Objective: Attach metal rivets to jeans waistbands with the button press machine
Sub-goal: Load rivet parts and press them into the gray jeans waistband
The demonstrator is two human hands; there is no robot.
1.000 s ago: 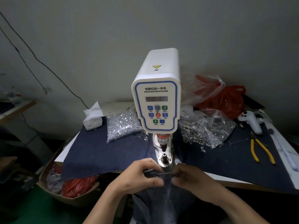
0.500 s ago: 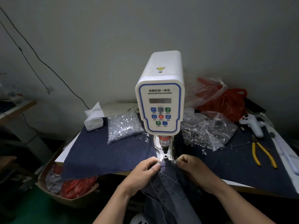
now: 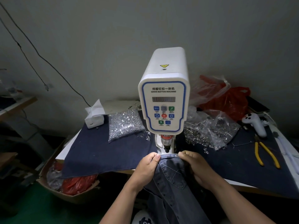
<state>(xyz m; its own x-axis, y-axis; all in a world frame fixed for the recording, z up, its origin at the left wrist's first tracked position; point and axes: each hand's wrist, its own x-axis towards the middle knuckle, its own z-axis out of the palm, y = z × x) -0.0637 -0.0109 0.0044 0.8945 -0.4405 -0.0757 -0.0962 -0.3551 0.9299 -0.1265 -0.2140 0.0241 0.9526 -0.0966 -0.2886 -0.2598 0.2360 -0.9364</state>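
Two bags of rivets (image 3: 125, 125) flank the press (image 3: 164, 101).

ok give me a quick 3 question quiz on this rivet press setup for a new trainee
1. True or false: both hands pinch the jeans waistband right below the button press machine.
2. Which tool lies on the dark cloth on the right side of the table? A) scissors B) yellow-handled pliers C) hammer
3. Fill in: the clear bag of silver rivets lies to the ___ of the machine, beside the white tissue box.

Key:
1. True: the left hand and the right hand each grip one end of the band.
2. B
3. left
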